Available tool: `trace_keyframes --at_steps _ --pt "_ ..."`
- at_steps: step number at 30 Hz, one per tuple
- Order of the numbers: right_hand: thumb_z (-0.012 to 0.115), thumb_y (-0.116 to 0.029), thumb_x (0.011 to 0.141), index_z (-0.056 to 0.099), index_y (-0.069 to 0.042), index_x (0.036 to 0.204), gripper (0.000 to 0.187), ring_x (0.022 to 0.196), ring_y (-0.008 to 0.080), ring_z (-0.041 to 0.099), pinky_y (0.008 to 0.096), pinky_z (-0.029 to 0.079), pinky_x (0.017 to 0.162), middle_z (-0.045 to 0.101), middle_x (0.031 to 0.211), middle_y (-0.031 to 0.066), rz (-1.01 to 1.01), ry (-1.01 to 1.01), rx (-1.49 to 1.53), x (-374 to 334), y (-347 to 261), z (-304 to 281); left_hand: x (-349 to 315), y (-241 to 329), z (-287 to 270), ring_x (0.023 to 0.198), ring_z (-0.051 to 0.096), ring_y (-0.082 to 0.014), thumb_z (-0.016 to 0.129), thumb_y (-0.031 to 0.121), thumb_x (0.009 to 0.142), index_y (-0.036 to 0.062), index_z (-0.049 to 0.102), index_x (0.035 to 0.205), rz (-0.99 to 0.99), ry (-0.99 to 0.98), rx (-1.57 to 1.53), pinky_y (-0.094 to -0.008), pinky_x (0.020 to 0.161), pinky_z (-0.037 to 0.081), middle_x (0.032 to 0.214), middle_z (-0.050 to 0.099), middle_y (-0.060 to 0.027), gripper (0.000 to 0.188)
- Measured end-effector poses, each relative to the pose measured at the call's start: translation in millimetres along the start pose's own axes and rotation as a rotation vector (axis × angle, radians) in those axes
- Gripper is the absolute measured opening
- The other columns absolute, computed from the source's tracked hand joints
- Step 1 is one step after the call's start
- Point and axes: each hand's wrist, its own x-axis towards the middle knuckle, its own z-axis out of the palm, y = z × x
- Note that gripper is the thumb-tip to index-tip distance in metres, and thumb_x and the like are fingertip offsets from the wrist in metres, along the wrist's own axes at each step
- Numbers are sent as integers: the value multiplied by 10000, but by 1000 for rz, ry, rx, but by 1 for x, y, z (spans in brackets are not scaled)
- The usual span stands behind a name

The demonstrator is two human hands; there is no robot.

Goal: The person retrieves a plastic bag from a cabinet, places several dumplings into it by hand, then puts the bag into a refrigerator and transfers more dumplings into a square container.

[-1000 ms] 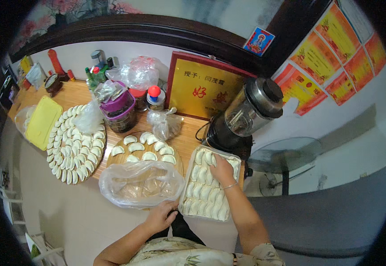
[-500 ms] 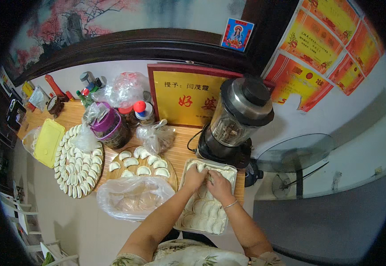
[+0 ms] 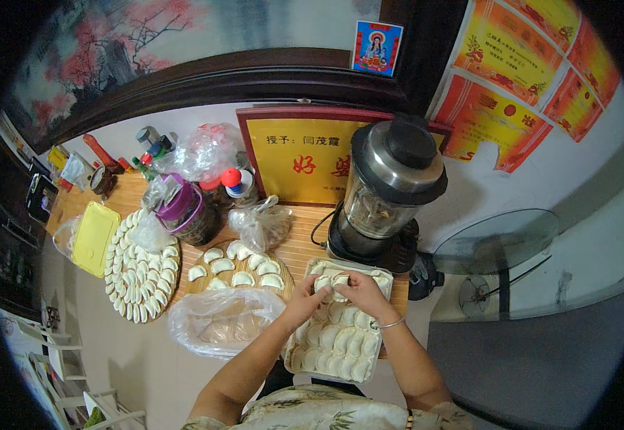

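Over the far end of a pale rectangular tray [image 3: 385,278], both my hands are closed on dumplings. My left hand [image 3: 302,301] pinches one white crescent dumpling [image 3: 322,284] between thumb and fingers. Right beside it, my right hand [image 3: 366,294] grips another dumpling [image 3: 340,282]. The two dumplings are side by side, close together. Nearer me, several rows of dumplings [image 3: 341,344] lie packed in the tray. Left of the tray, more dumplings [image 3: 243,279] rest spread out on a round wooden board [image 3: 199,284], partly covered at its near side by a clear plastic bag [image 3: 215,319].
A black-and-steel blender [image 3: 391,179] stands just beyond the tray. Farther left are a round board full of dumplings [image 3: 140,287], a yellow lid [image 3: 97,236], a purple-topped jar [image 3: 186,211] and a tied plastic bag [image 3: 262,223]. A framed plaque [image 3: 290,154] leans behind.
My hands have come up from down in the tray, and a dumpling now shows in each. The view has shifted slightly, so the table things appear farther right.
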Motion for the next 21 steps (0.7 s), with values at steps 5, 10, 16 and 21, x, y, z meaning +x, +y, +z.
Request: trace_keyframes --at_steps 5,10,16,21 --pt "619 -137 830 571 8 970 207 679 55 519 214 439 578 590 809 16 15 92 -70 -11 -14 23 -6 -22 -3 628 551 -92 603 240 843 4 547 1050 86 173 189 -229 529 450 787 595 -18 319" --pt "610 -166 840 570 6 939 202 678 71 538 212 435 550 602 788 48 94 115 214 -19 -4 22 -23 -4 -23 649 576 -105 584 224 848 15 553 1036 -78 162 -81 -250 519 470 810 603 -37 282" --pt "634 -289 804 602 4 863 300 728 192 597 335 481 615 607 745 120 111 290 -284 9 5 34 -53 -12 -67 637 555 -110 574 248 851 71 556 974 -152 266 -213 -250 495 416 776 593 -13 217" --pt "625 -257 721 631 -18 821 260 780 348 602 410 477 726 623 780 213 55 493 -699 53 25 60 -86 -26 -92 646 558 -116 575 249 852 62 547 1015 -169 310 -51 -263 507 427 782 603 -38 250"
